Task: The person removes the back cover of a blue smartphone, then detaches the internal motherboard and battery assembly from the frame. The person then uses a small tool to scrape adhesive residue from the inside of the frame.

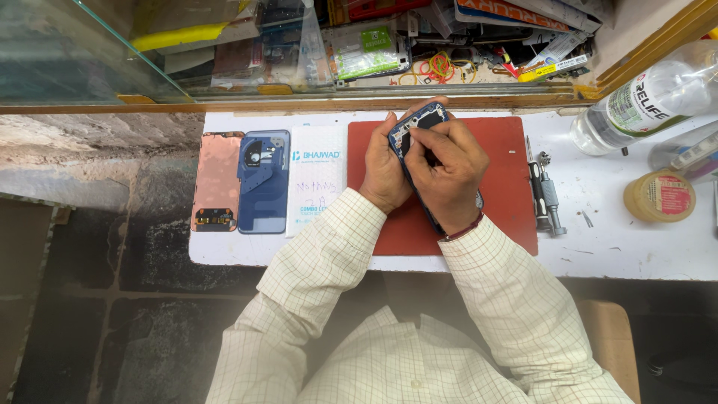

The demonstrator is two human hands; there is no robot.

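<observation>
I hold a dark blue opened phone (419, 121) upright over a red work mat (508, 179) on a white bench. My left hand (383, 170) grips its left side from behind. My right hand (449, 168) wraps its right side, fingers pressing on the exposed inside near the top. The lower part of the phone is hidden by my hands. To the left lie a copper-coloured phone panel (218, 181), a blue back cover (263, 182) and a white flat packet (315, 179).
Two screwdrivers (544, 191) lie right of the mat. A clear plastic bottle (647, 97) and a round yellow tub with a red label (660, 196) sit at the far right. Behind the bench is a glass-fronted shelf (374, 52) crammed with parts and cables.
</observation>
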